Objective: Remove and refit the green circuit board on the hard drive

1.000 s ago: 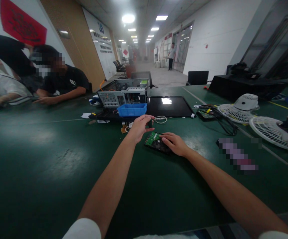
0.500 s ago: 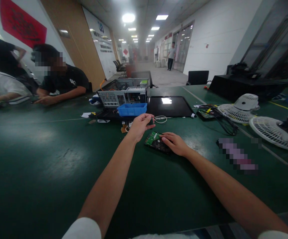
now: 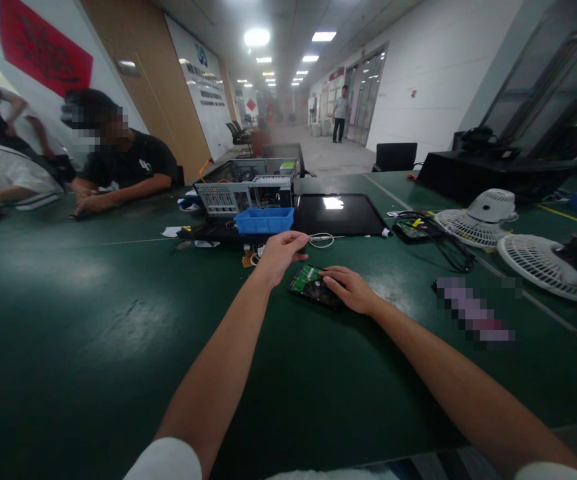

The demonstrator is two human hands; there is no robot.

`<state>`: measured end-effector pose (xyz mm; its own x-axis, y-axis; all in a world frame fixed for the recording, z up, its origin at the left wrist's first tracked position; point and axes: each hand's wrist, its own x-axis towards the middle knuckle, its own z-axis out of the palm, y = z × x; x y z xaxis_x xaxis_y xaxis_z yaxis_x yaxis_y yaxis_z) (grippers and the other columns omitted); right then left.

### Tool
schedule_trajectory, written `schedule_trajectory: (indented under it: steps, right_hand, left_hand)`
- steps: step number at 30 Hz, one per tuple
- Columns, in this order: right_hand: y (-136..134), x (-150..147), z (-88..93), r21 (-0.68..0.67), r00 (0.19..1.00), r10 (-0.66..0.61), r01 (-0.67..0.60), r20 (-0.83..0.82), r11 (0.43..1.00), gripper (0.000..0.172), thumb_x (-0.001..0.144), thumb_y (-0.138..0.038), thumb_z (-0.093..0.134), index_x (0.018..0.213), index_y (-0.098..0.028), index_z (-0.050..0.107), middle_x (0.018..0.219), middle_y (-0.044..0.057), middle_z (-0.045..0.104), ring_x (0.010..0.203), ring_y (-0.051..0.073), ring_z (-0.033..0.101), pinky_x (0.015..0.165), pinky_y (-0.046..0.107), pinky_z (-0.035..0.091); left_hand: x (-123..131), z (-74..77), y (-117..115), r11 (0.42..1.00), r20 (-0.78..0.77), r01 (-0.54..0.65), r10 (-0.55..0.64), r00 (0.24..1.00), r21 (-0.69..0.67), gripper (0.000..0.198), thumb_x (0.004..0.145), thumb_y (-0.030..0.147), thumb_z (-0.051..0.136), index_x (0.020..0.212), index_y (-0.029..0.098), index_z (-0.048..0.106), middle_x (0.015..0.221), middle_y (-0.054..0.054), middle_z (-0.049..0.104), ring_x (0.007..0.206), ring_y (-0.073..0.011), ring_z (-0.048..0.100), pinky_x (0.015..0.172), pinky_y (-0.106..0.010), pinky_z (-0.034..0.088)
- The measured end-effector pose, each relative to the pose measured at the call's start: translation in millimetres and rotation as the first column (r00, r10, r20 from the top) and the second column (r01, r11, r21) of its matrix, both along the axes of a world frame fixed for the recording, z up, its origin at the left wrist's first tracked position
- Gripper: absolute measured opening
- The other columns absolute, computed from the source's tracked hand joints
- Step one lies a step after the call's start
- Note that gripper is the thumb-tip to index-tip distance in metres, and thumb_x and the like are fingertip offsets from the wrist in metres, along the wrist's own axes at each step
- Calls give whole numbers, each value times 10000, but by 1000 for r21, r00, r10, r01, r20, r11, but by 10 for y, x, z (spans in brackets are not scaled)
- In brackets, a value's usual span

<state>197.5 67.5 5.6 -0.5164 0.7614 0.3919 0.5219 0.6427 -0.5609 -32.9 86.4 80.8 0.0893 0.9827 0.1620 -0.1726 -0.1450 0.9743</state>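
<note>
A hard drive [image 3: 312, 291] lies on the green table, its green circuit board facing up at the left end. My right hand [image 3: 349, 288] grips its right side, thumb and fingers resting over the top. Just above and left of the drive, my left hand [image 3: 279, 257] is raised in a pinch, thumb against index finger. Whatever it pinches, if anything, is too small to make out. Beyond that hand stands a blue plastic bin [image 3: 264, 221], and a thin white cable loop [image 3: 321, 241] lies close to its fingertips.
An open computer case [image 3: 243, 190] and a dark flat screen panel [image 3: 338, 213] lie behind the bin. To the right are another circuit board [image 3: 411, 231] with black cables, white fan parts [image 3: 543, 267] and a pixelated object [image 3: 473, 310]. People sit at the left.
My left fingers have closed a little more, and a dark gap or object between them no longer shows. My right hand and the hard drive stay in place.
</note>
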Motion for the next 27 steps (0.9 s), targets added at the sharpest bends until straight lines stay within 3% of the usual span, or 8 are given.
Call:
schedule_trajectory:
  steps: [9, 18, 27]
  right_hand:
    - [11, 11, -22, 4, 1000, 2, -2, 1, 1000, 398, 1033, -470, 442, 1260, -269, 699, 1299, 81, 682, 1251, 259, 612, 1111, 471, 467]
    - [9, -5, -31, 13, 1000, 3, -3, -12, 1000, 399, 1031, -483, 438, 1258, -286, 701, 1290, 68, 690, 1246, 256, 618, 1107, 466, 474]
    - [10, 9, -27, 3, 1000, -1, 1, -4, 1000, 400, 1029, -482, 444, 1259, -279, 701, 1300, 76, 680, 1232, 261, 624, 1093, 464, 482]
  left_hand:
    - [-19, 16, -3, 999, -36, -35, 35, 999, -11, 209, 820, 331, 771, 916, 162, 698, 929, -75, 676, 903, -195, 642, 722, -327, 603]
    - [0, 79, -56, 997, -24, 49, -50, 998, -55, 140, 887, 291, 686, 921, 157, 663, 992, -110, 716, 980, -220, 675, 791, -377, 600]
    - [2, 64, -39, 998, -186, -37, 45, 981, 48, 188, 878, 351, 671, 875, 172, 728, 1019, -89, 694, 949, -208, 631, 693, -297, 600]
